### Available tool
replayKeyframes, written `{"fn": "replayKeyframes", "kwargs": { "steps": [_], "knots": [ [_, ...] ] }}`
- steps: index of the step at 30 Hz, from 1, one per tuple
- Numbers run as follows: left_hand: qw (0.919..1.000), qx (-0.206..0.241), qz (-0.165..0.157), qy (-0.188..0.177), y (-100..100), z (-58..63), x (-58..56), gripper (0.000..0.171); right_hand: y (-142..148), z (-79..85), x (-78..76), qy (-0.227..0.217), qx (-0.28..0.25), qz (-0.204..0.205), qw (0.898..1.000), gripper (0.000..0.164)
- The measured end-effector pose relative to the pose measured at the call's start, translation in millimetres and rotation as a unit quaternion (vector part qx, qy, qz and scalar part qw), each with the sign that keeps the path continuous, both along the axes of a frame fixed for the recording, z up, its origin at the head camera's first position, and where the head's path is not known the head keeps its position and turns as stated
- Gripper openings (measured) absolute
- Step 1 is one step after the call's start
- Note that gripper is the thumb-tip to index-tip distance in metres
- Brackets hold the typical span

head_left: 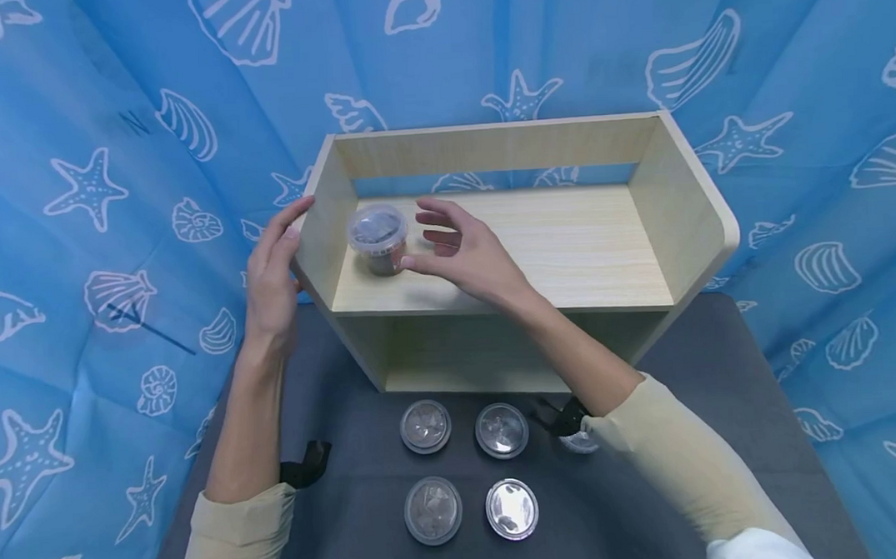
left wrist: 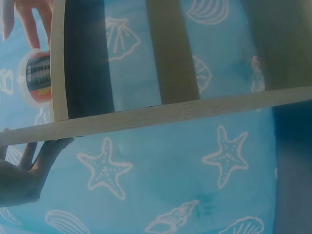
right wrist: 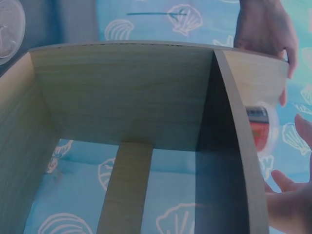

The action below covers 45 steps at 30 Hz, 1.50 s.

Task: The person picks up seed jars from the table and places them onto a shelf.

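Note:
A small plastic tub (head_left: 379, 239) with a clear lid stands at the left end of the wooden shelf unit's (head_left: 574, 245) upper board. The wrist views show its red and black label (right wrist: 258, 127). My right hand (head_left: 465, 249) is just right of the tub, fingers spread and curved. Its thumb tip is right at the tub's side, while the other fingers stand apart from it. My left hand (head_left: 271, 275) rests against the outside of the left side panel (head_left: 324, 226), fingertips along its edge. Seen from the left wrist, those fingers (left wrist: 46, 153) lie against the panel.
Several lidded round tubs stand on the dark tabletop before the unit, among them a left one (head_left: 426, 426), a middle one (head_left: 502, 430) and a shiny-topped one (head_left: 512, 508). Another tub (head_left: 579, 442) is partly hidden by my right forearm. A blue patterned curtain (head_left: 520, 43) hangs behind.

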State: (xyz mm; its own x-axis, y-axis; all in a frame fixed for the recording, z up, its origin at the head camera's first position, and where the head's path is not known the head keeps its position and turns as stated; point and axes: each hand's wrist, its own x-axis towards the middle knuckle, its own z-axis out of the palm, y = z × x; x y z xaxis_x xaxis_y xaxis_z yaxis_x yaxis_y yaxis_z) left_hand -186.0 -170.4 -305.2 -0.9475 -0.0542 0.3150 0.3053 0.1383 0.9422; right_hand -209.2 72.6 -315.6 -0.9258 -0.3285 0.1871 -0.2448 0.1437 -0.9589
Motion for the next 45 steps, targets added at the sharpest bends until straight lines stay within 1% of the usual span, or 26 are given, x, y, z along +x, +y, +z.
{"fn": "replayKeyframes", "kwargs": {
  "steps": [3, 7, 10, 14, 18, 24, 27, 31, 33, 36, 40, 42, 45],
  "knots": [
    [1.0000, -0.004, -0.002, -0.004, 1, -0.3, -0.6, 0.043, 9, 1.2, 5.5, 0.007, 0.000, 0.002, 1.000, 0.078],
    [0.9999, 0.013, -0.005, -0.005, 2, -0.1, -1.5, 0.042, 21, 5.1, 15.6, 0.017, -0.003, 0.008, 1.000, 0.075],
    [0.9996, 0.028, -0.006, -0.005, 2, 0.4, -1.2, 0.040, 29, 6.9, 24.5, 0.020, -0.015, 0.017, 1.000, 0.073],
    [0.9996, 0.028, -0.005, -0.008, 2, 1.1, 0.1, 0.040, 41, 5.9, 36.7, 0.027, -0.036, 0.031, 0.999, 0.071],
    [0.9996, 0.029, -0.007, -0.001, 3, 2.5, -0.3, 0.041, 56, 6.0, 48.9, 0.036, -0.051, 0.039, 0.997, 0.070],
    [0.9995, 0.031, -0.011, 0.004, 7, 3.4, -1.9, 0.041, 78, 6.5, 67.2, 0.029, -0.042, 0.040, 0.998, 0.067],
    [0.9994, 0.035, -0.008, 0.002, 6, 2.7, -0.9, 0.040, 87, 5.2, 75.0, 0.041, -0.023, 0.055, 0.997, 0.066],
    [0.9993, 0.036, -0.004, -0.003, 4, -0.3, 2.9, 0.039, 96, -0.7, 84.9, 0.051, -0.001, 0.085, 0.995, 0.065],
    [0.9994, 0.033, -0.003, -0.003, 2, -1.9, 4.6, 0.040, 100, -4.0, 89.7, 0.049, 0.005, 0.092, 0.995, 0.065],
    [0.9995, 0.031, -0.004, 0.005, 2, -2.5, 5.2, 0.040, 106, -10.0, 96.0, 0.054, 0.010, 0.086, 0.995, 0.064],
    [0.9996, 0.027, -0.005, 0.008, 2, -2.5, 5.4, 0.041, 115, -22.7, 105.6, 0.065, -0.001, 0.080, 0.995, 0.062],
    [0.9996, 0.024, -0.006, 0.010, 2, -2.9, 5.4, 0.041, 120, -29.3, 110.6, 0.063, -0.008, 0.079, 0.995, 0.061],
    [0.9994, 0.026, -0.011, 0.018, 2, -3.6, 4.5, 0.042, 127, -36.6, 116.2, 0.059, -0.007, 0.073, 0.996, 0.061]
  ]
}}
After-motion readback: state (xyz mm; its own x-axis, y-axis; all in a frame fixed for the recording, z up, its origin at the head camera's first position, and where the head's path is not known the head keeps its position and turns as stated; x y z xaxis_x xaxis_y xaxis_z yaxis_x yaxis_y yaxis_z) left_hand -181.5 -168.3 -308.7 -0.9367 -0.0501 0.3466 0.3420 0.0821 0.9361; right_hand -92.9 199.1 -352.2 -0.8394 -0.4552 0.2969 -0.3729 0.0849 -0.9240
